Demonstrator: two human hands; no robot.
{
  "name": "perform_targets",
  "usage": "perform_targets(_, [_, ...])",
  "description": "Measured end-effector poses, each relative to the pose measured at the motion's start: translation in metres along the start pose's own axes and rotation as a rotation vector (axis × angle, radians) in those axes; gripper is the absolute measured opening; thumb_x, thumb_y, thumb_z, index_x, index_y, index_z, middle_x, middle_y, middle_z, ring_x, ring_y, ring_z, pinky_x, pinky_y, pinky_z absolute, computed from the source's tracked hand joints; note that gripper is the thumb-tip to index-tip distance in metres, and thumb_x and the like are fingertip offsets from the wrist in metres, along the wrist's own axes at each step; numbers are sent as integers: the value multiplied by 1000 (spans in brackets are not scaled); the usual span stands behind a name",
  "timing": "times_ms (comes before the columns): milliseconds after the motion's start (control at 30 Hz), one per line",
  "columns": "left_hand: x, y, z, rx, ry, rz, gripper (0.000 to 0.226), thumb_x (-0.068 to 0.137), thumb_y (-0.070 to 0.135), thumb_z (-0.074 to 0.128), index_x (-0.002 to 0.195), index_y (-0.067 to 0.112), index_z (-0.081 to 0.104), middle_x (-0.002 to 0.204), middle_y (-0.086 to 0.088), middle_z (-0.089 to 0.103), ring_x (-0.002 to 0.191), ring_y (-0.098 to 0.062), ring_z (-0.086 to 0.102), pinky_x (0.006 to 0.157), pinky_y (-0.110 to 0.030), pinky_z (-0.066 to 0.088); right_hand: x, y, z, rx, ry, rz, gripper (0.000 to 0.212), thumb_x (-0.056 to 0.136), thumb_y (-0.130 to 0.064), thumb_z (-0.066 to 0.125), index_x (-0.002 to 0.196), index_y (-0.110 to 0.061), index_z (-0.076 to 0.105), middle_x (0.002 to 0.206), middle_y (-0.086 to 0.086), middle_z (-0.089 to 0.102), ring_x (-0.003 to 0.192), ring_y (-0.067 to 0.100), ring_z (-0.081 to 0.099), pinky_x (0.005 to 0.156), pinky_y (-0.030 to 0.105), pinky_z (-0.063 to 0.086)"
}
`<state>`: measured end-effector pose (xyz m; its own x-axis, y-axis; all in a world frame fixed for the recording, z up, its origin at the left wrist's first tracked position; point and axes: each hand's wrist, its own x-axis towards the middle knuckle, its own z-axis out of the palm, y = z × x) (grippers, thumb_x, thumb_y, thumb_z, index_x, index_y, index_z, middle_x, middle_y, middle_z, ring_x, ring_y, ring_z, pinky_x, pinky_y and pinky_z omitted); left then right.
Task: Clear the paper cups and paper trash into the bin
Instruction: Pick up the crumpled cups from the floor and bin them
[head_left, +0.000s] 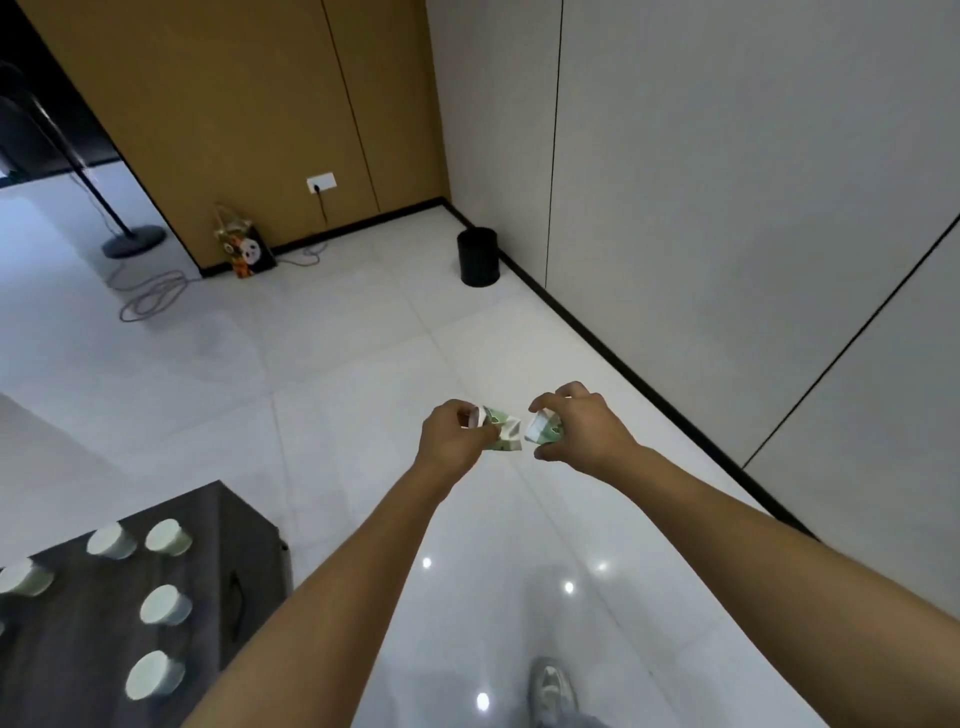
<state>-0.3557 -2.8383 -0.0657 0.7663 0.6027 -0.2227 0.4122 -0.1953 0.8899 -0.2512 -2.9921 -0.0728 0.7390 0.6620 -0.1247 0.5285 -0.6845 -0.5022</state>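
Paper cups, two of them crushed, sit in your hands out in front of you, above the white tiled floor (337, 364). Your left hand (453, 434) pinches one crumpled cup (501, 430) with its fingers (464, 414) curled round the cup's white rim end, so the green-printed body sticks out to the right past the fingers. Your right hand (576, 431) holds the second crumpled cup (543, 432) from above, its fingers (545, 402) arched over it and the thumb low at the near side; the cup's flattened white mouth faces left. The two cups lie just beside each other, with a narrow gap between them. Both are white with a green pattern and are plainly dented out of round.

The black bin (478, 257) stands far ahead on the floor, close to the corner where the grey wall meets the wood-coloured wall, well apart from your hands.

At the near left, the dark bench (78, 649) carries more paper cups, all upside down: two at its far edge (111, 540) (169, 537), one at the left edge (23, 577), one in the middle (165, 605) and one nearest you (153, 674).
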Motion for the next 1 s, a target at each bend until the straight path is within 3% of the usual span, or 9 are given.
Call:
perform_targets(300, [222,58,-11,-26,7,-4,25,80,15,71,104,11,62,103,-2,65,91,-16,61,64,-18,43,231,10,-38,-30,-37,-5,59,75,-27,77,129,-31,53,136,4,39,119,27,41,91,35,46])
perform_targets(567, [462,91,-47,-10,-8,-8,26,81,15,70,106,11,62,107,-3,64,94,-18,61,70,-21,43,465,2,-51,9,-24,51,58,76,-27,78,129,-30,53,134,2,40,119,25,40,93,34,46])
perform_targets(767, [607,124,-61,24,-33,-20,27,82,15,70,107,12,61,105,-2,62,90,-17,59,63,-17,42,603,9,-72,48,-11,101,58,74,-28,79,127,-30,55,132,2,42,117,24,42,91,34,47])
perform_targets(1000, [790,150,-39,48,-47,-60,31,82,13,70,111,9,60,108,-5,61,91,-17,57,73,-22,42,783,50,-91,48,-46,125,58,75,-28,79,128,-30,54,134,2,41,116,24,44,92,34,48])
